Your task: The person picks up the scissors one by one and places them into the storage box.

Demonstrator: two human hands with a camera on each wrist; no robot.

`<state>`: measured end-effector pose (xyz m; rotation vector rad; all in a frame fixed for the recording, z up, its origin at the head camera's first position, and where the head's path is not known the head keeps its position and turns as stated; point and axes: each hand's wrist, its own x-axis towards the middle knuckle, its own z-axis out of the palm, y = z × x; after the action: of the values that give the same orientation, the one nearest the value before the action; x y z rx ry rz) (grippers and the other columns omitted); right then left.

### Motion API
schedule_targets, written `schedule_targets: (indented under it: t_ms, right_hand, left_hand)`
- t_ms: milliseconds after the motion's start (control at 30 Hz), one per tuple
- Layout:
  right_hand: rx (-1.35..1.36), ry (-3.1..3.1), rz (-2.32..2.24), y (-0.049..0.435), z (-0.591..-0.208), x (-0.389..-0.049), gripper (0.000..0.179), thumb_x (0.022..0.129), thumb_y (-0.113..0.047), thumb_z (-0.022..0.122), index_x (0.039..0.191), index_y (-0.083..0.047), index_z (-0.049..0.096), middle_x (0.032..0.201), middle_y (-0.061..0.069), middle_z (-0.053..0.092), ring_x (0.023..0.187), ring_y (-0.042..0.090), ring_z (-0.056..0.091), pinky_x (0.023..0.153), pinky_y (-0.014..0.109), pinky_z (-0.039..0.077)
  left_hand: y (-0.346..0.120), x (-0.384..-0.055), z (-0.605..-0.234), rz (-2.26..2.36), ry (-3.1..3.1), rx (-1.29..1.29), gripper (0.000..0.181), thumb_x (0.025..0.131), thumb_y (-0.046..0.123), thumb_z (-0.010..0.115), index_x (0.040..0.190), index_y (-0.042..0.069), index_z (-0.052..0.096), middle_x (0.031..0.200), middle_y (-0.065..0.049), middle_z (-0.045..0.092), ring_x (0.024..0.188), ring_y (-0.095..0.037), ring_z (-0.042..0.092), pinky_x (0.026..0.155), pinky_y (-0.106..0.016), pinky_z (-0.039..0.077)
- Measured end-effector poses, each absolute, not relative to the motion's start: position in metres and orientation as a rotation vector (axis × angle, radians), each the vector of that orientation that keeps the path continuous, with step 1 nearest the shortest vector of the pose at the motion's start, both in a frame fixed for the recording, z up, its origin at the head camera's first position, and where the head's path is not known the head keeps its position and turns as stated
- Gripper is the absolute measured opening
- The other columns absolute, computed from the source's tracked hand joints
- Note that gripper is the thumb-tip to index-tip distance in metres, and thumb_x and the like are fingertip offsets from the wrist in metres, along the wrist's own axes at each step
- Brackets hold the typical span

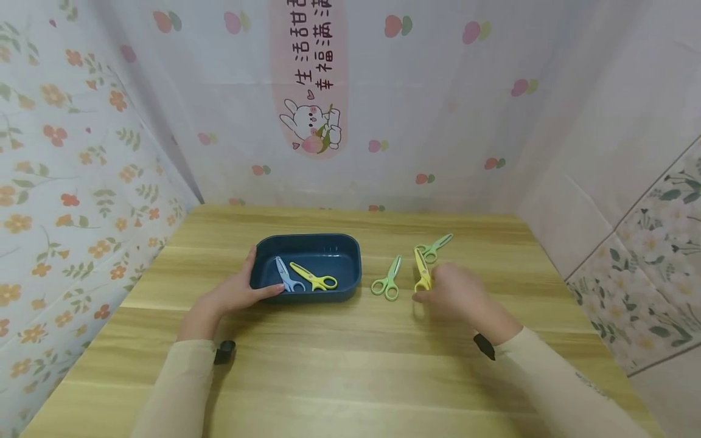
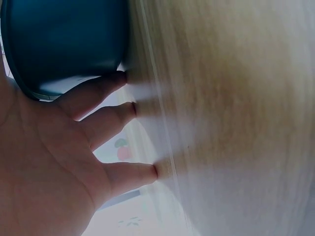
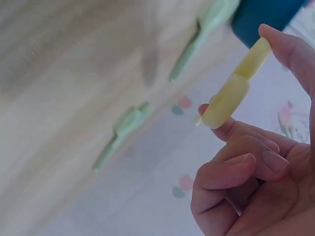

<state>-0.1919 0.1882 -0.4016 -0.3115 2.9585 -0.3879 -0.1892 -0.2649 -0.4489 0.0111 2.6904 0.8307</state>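
Observation:
My left hand [image 1: 235, 292] rests against the left end of a dark blue box [image 1: 317, 297], its thumb over the front rim. In the left wrist view, its straight, spread fingers [image 2: 129, 178] extend beside the box. Inside lie blue scissors [image 1: 285, 275] and yellow scissors [image 1: 313, 278]. Right of the box, my right hand [image 1: 457, 292], blurred in the head view, pinches a second pair of yellow scissors [image 1: 421, 271] by the handle between thumb and index finger; the other fingers curl inward. In the right wrist view these yellow scissors [image 3: 231, 96] appear raised from the table.
Light green scissors [image 1: 387, 281] lie on the wooden table [image 1: 339, 365] between the box and my right hand. Behind that hand lies another light green pair [image 1: 434, 248]. Patterned curtains [image 1: 449, 121] enclose the back and sides of the table.

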Motion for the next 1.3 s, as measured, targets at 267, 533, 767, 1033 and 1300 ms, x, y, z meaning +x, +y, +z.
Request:
schedule_targets:
  t_ms: [267, 533, 767, 1033, 1300]
  right_hand:
    - [-0.359, 3.003, -0.399, 0.179, -0.386, -0.194, 0.047, 0.084, -0.049, 0.082, 0.065, -0.018, 0.053, 0.06, -0.006, 0.045, 0.055, 0.014, 0.042, 0.05, 0.029, 0.031]
    - [-0.418, 2.985, -0.431, 0.146, -0.366, -0.197, 0.042, 0.084, -0.053, 0.082, 0.07, -0.018, 0.063, 0.063, -0.006, 0.048, 0.057, 0.014, 0.045, 0.05, 0.028, 0.032]
    - [-0.62, 3.003, -0.42, 0.112, -0.357, -0.206, 0.04, 0.083, -0.054, 0.083, 0.078, -0.018, 0.067, 0.069, -0.004, 0.06, 0.065, 0.017, 0.055, 0.053, 0.03, 0.038]
    - [-0.739, 2.946, -0.36, 0.078, -0.355, -0.22, 0.046, 0.085, -0.055, 0.085, 0.103, -0.014, 0.075, 0.102, 0.003, 0.076, 0.078, 0.016, 0.065, 0.059, 0.029, 0.049]
    - [-0.873, 2.898, -0.192, 0.054, -0.365, -0.238, 0.047, 0.089, -0.058, 0.081, 0.104, -0.015, 0.073, 0.084, -0.002, 0.059, 0.071, 0.015, 0.056, 0.059, 0.028, 0.039]
  left_hand:
    - [-0.266, -0.188, -0.459, 0.821, 2.687, -0.002, 0.137, 0.085, 0.085, 0.063, 0.169, 0.017, -0.021, 0.171, -0.038, 0.02, 0.148, -0.059, 0.041, 0.121, -0.07, 0.037]
    - [-0.268, -0.188, -0.462, 0.858, 2.669, -0.023, 0.137, 0.085, 0.085, 0.063, 0.169, 0.018, -0.021, 0.172, -0.037, 0.016, 0.15, -0.06, 0.037, 0.122, -0.072, 0.034]
    - [-0.269, -0.186, -0.459, 0.868, 2.672, -0.032, 0.136, 0.085, 0.085, 0.064, 0.169, 0.02, -0.022, 0.172, -0.037, 0.016, 0.15, -0.06, 0.037, 0.122, -0.072, 0.034]
    - [-0.268, -0.189, -0.459, 0.848, 2.689, -0.032, 0.137, 0.084, 0.087, 0.062, 0.168, 0.021, -0.023, 0.171, -0.038, 0.021, 0.149, -0.059, 0.039, 0.121, -0.071, 0.036]
    - [-0.269, -0.192, -0.455, 0.882, 2.693, -0.015, 0.136, 0.086, 0.084, 0.063, 0.169, 0.02, -0.022, 0.172, -0.038, 0.019, 0.149, -0.059, 0.039, 0.123, -0.071, 0.035]
